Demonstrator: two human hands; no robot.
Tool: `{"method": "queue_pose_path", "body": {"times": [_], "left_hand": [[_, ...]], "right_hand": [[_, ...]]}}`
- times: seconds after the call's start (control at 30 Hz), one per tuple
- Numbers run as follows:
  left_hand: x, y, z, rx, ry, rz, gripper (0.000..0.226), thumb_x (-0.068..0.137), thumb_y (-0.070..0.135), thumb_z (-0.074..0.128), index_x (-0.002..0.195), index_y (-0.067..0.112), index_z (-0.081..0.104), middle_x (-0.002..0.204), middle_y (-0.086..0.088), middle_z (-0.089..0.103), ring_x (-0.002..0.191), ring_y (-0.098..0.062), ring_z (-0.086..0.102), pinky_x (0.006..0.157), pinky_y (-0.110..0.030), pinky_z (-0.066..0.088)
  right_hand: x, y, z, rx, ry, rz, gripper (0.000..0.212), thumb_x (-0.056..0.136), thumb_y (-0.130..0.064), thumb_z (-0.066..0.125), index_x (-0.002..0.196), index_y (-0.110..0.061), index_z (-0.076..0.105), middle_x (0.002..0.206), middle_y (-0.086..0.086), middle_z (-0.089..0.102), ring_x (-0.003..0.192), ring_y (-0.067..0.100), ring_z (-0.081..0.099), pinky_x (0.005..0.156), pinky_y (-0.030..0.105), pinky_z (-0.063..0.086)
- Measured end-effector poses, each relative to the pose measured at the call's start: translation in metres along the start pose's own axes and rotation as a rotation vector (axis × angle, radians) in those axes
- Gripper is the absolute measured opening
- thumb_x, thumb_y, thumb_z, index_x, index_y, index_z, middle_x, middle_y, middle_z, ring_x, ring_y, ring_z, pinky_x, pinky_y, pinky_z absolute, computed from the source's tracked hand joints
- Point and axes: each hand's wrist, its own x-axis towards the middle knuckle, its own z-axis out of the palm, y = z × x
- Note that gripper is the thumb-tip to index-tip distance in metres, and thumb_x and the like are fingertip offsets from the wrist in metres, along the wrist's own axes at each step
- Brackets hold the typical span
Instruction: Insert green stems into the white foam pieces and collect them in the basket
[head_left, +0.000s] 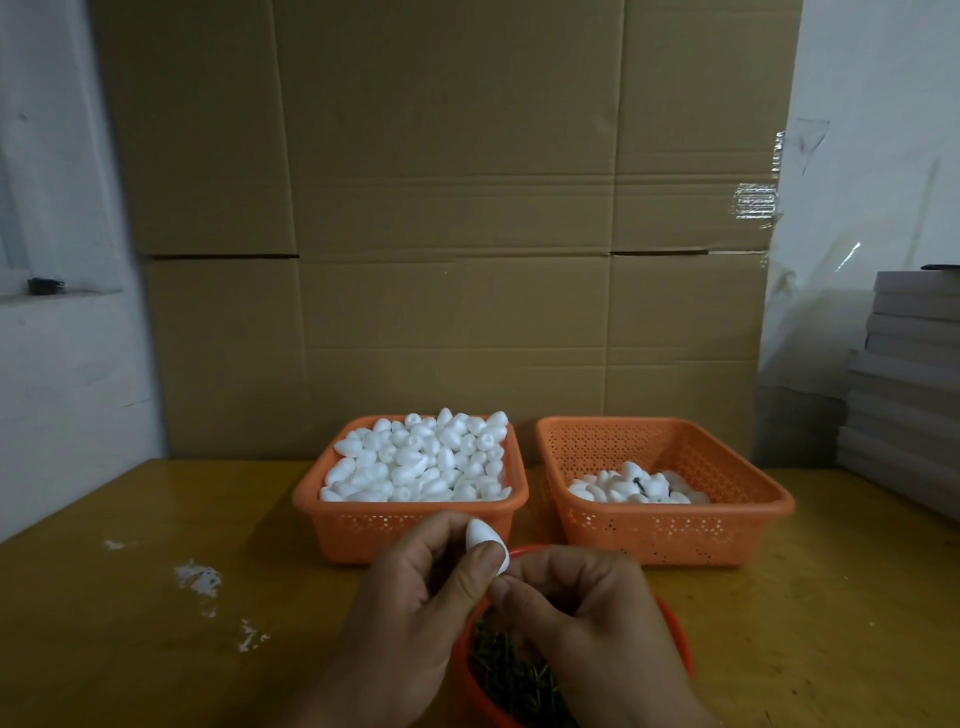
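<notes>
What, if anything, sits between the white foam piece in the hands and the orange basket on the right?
Nothing visible. The white egg-shaped foam piece, pinched in the left hand with the right hand at its base, is just in front of the right orange mesh basket, whose open top is unobstructed.

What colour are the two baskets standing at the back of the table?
Both baskets are orange with small holes, as the head view shows.

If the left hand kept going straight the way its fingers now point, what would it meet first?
Probably the near wall of the full basket, directly beyond the left hand, which holds a foam piece with fingers aimed up and away. Depth is unclear from this single view.
</notes>
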Motion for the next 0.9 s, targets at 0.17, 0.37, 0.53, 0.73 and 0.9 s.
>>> {"method": "queue_pose_path", "body": {"times": [0.17, 0.37, 0.53, 0.73, 0.9], "left_hand": [[-0.001, 0.0, 0.004, -0.062, -0.005, 0.031, 0.014, 0.087, 0.038, 0.066, 0.085, 0.025, 0.071, 0.057, 0.01, 0.061, 0.055, 0.005, 0.057, 0.053, -0.01, 0.043], [-0.001, -0.007, 0.005, -0.092, -0.055, 0.004, 0.031, 0.083, 0.053, 0.065, 0.103, 0.03, 0.073, 0.063, 0.01, 0.062, 0.055, 0.002, 0.055, 0.054, -0.013, 0.043], [-0.001, -0.018, 0.007, -0.014, -0.022, -0.053, 0.047, 0.075, 0.065, 0.066, 0.119, 0.051, 0.062, 0.067, 0.01, 0.054, 0.058, -0.002, 0.053, 0.056, -0.02, 0.045], [-0.003, -0.024, 0.007, 0.137, 0.026, -0.057, 0.028, 0.076, 0.06, 0.065, 0.101, 0.046, 0.069, 0.068, 0.009, 0.061, 0.067, -0.001, 0.06, 0.065, -0.015, 0.048], [-0.003, -0.023, 0.007, 0.151, 0.026, -0.063, 0.021, 0.076, 0.054, 0.066, 0.094, 0.044, 0.071, 0.067, 0.01, 0.063, 0.065, -0.001, 0.06, 0.061, -0.016, 0.046]], "right_hand": [[0.001, 0.001, -0.002, 0.071, -0.025, 0.018, 0.015, 0.088, -0.012, 0.074, 0.075, -0.019, 0.08, 0.067, 0.01, 0.074, 0.054, 0.009, 0.062, 0.056, 0.023, 0.05], [0.005, 0.005, -0.004, 0.1, 0.014, 0.027, 0.011, 0.086, -0.013, 0.075, 0.076, -0.015, 0.08, 0.066, 0.011, 0.073, 0.054, 0.013, 0.059, 0.055, 0.024, 0.05], [0.018, 0.002, -0.019, 0.022, 0.129, 0.057, 0.017, 0.088, -0.011, 0.073, 0.072, -0.013, 0.077, 0.063, 0.005, 0.072, 0.051, 0.006, 0.059, 0.052, 0.016, 0.048], [0.064, 0.02, -0.064, -0.454, 0.376, 0.013, 0.017, 0.091, -0.02, 0.07, 0.075, -0.021, 0.075, 0.06, -0.009, 0.069, 0.043, 0.001, 0.054, 0.041, 0.015, 0.037], [0.104, 0.038, -0.105, -0.831, 0.471, 0.166, 0.015, 0.091, -0.028, 0.067, 0.08, -0.023, 0.075, 0.063, -0.004, 0.07, 0.055, 0.02, 0.066, 0.05, 0.029, 0.041]]}}
